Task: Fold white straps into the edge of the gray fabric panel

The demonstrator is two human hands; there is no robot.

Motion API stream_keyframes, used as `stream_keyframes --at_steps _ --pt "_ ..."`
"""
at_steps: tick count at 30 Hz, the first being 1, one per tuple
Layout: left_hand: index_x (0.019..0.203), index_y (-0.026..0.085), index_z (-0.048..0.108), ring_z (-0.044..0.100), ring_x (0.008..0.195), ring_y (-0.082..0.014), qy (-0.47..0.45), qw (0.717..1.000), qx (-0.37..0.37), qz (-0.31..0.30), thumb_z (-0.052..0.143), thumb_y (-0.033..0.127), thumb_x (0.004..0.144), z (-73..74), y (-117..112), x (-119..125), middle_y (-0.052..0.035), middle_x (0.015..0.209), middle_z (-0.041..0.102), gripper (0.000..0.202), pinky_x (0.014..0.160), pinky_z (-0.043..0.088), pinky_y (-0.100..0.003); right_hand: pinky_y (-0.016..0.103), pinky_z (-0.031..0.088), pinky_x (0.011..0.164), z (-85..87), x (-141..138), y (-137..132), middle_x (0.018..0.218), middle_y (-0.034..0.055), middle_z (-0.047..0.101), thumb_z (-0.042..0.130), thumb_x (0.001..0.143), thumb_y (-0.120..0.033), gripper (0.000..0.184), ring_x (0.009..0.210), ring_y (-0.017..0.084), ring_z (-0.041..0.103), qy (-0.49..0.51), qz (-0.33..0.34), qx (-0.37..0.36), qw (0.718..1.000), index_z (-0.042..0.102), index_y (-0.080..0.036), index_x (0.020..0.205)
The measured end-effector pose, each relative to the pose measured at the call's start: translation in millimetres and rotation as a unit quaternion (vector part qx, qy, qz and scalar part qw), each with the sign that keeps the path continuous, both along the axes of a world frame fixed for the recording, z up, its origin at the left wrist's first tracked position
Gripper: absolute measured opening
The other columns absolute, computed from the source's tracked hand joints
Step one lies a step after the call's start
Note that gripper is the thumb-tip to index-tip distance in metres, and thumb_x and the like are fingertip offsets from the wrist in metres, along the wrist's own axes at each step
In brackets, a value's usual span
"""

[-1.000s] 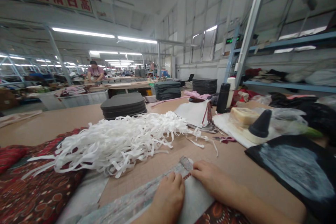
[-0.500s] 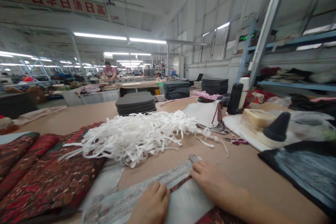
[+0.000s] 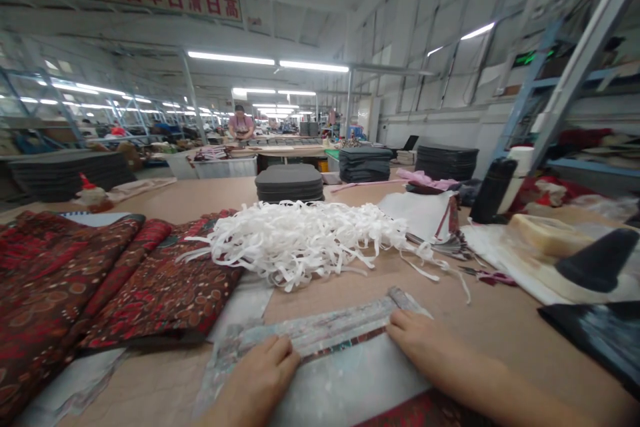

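My left hand point(image 3: 260, 380) and my right hand point(image 3: 425, 350) press flat on a pale grey fabric piece point(image 3: 345, 380) at the near table edge. Their fingertips lie along its folded top hem point(image 3: 325, 327), which shows a thin red patterned strip. The left hand's fingers are curled down onto the fold; the right hand's fingers are stretched along it. Just beyond the hem lies a heap of white tape strips point(image 3: 305, 240).
Red patterned cloth pieces point(image 3: 100, 280) cover the table's left. Stacks of dark grey pads point(image 3: 290, 183) stand behind the strips. At the right are a black bottle point(image 3: 493, 190), a black cone point(image 3: 597, 257), a yellowish block point(image 3: 547, 235) and black cloth point(image 3: 600, 337). A person point(image 3: 241, 125) works far back.
My left hand has slid left along the folded hem, away from the right hand. The view has turned left, bringing more red cloth into sight.
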State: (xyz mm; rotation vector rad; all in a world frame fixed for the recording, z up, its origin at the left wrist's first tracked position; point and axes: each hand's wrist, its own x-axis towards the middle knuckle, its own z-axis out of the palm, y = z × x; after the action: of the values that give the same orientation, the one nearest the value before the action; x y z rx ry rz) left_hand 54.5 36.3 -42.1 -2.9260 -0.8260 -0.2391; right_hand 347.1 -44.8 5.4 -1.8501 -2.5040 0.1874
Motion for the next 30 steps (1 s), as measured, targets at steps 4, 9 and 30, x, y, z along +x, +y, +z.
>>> stream_keyframes --at_steps 4,9,30 --pt "0.093 0.022 0.060 0.053 0.081 -0.0157 -0.040 0.998 -0.046 0.029 0.049 0.003 0.082 3.0 -3.2 -8.8 -0.0002 0.088 0.059 0.024 0.070 0.042 -0.024 0.027 0.043 0.076 -5.2 -48.1 19.3 0.094 0.0073 0.060 0.038 0.080 0.000 0.031 0.086 0.018 0.056 0.073 0.073 0.034 0.994 0.061 -0.016 0.094" --pt "0.084 0.020 0.062 0.054 0.077 -0.0156 -0.029 0.997 -0.042 0.050 0.048 0.009 0.086 -1.0 -1.4 -5.1 0.0005 0.083 0.060 0.018 0.066 0.041 -0.024 0.023 0.041 0.069 -22.4 -95.8 38.7 0.087 0.0045 0.059 0.042 0.085 -0.010 0.021 0.079 0.016 0.054 0.063 0.141 0.069 0.986 0.062 -0.016 0.087" --pt "0.093 0.018 0.059 0.051 0.078 -0.0179 -0.054 0.998 0.033 -0.013 0.054 0.014 0.086 -2.8 -5.1 -46.3 -0.0023 0.085 0.059 0.009 0.069 0.041 -0.027 0.029 0.039 0.064 -31.7 -88.1 35.9 0.082 0.0045 0.060 0.053 0.084 -0.011 0.008 0.073 0.018 0.051 -0.018 0.253 0.137 0.958 0.058 -0.015 0.088"
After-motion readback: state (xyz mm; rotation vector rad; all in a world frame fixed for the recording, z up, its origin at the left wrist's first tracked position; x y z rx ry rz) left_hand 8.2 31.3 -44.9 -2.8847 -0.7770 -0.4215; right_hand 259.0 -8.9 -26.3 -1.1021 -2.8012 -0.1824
